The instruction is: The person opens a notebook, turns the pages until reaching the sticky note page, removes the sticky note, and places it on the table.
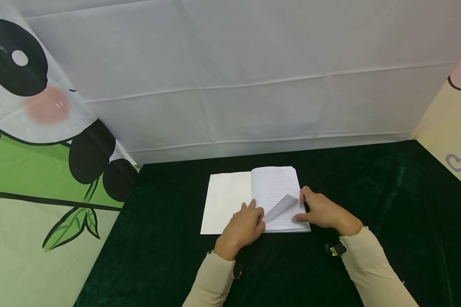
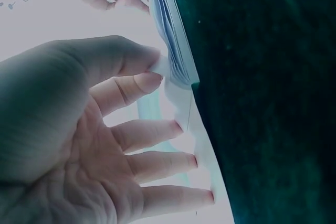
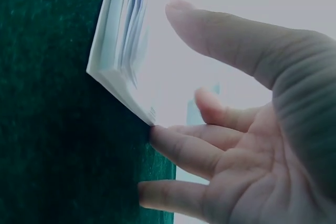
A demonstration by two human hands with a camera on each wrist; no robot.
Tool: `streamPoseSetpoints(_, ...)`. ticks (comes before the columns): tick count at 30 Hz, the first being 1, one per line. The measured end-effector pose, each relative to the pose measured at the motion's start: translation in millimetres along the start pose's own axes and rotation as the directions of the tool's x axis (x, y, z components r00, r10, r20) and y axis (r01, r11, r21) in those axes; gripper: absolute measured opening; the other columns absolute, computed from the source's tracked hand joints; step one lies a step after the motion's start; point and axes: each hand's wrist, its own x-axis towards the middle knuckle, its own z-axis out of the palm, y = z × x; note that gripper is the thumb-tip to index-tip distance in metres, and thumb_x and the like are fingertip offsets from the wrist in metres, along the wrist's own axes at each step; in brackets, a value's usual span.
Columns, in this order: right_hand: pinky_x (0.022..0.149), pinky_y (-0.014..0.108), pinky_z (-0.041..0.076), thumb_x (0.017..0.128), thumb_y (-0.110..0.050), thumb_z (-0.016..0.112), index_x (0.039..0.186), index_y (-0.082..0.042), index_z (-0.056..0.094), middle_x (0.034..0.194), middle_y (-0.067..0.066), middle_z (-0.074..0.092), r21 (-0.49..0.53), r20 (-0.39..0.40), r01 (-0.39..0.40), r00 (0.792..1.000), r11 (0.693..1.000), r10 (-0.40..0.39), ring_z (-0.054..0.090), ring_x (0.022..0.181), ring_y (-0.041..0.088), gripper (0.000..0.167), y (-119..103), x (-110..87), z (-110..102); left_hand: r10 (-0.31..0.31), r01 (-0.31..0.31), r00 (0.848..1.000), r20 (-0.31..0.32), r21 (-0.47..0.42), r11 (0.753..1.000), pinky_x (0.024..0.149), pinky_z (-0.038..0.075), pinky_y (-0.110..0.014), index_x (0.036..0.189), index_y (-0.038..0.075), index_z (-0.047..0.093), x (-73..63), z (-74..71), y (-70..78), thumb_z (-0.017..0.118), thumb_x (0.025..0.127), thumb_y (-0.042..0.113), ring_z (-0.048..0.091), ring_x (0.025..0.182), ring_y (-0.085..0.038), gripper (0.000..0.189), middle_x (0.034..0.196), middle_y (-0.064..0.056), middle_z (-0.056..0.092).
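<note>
An open notebook [image 1: 230,200] lies on the dark green cloth, with a blank white left side and a lined right page [image 1: 272,181]. My left hand [image 1: 243,226] is at the lower middle of the notebook. Its thumb and index finger pinch a page corner [image 2: 160,66], and the lifted page [image 1: 280,207] slants across the lined side as a narrow fold. The other left fingers stretch over the blank side. My right hand [image 1: 324,212] rests at the notebook's right edge, thumb over the page and apart from the fingers, which touch the edge near a corner [image 3: 152,119].
Dark green cloth [image 1: 369,187] covers the table around the notebook. A white sheet [image 1: 253,106] hangs behind the table's far edge. Printed cartoon cloth [image 1: 61,170] hangs at the left, and a pale yellow panel [image 1: 445,128] stands at the right.
</note>
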Motion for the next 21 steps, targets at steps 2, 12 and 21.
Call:
streamPoseSetpoints(2, 0.065, 0.03, 0.044, 0.084, -0.025, 0.081, 0.107, -0.006, 0.049, 0.089, 0.009, 0.054, -0.018, 0.003, 0.009, 1.0, 1.0, -0.009, 0.051, 0.072, 0.017, 0.043, -1, 0.6, 1, 0.001, -0.001, 1.0, -0.001, -0.007, 1.0, 0.103, 0.047, -0.063, 0.082, 0.011, 0.062, 0.3, -0.7, -1.3, 0.058, 0.098, 0.017, 0.049, 0.136, -0.052, 0.018, 0.15, -0.025, 0.051)
streamPoseSetpoints(12, 0.111, 0.066, 0.036, 0.072, -0.035, 0.088, 0.151, -0.013, 0.044, 0.163, 0.024, 0.029, -0.147, 0.073, 0.062, 0.996, 0.987, -0.052, 0.039, 0.142, 0.051, 0.093, -6, -1.4, 9, 0.022, -0.024, 0.999, -0.036, -0.054, 0.998, 0.066, 0.049, -0.031, 0.071, 0.012, 0.065, 4.2, -3.3, -7.7, 0.063, 0.092, 0.016, 0.07, 0.099, -0.035, 0.021, 0.137, -0.023, 0.063)
streamPoseSetpoints(21, 0.113, 0.067, 0.033, 0.074, -0.029, 0.087, 0.15, -0.014, 0.047, 0.163, 0.021, 0.031, -0.195, 0.091, 0.043, 0.995, 0.98, -0.025, 0.033, 0.146, 0.052, 0.088, -11, -2.5, 10, -0.051, 0.038, 0.993, -0.105, -0.122, 0.992, 0.055, 0.041, -0.022, 0.068, 0.009, 0.065, 3.7, -4.3, -7.5, 0.065, 0.09, 0.014, 0.055, 0.068, -0.015, 0.022, 0.105, -0.014, 0.074)
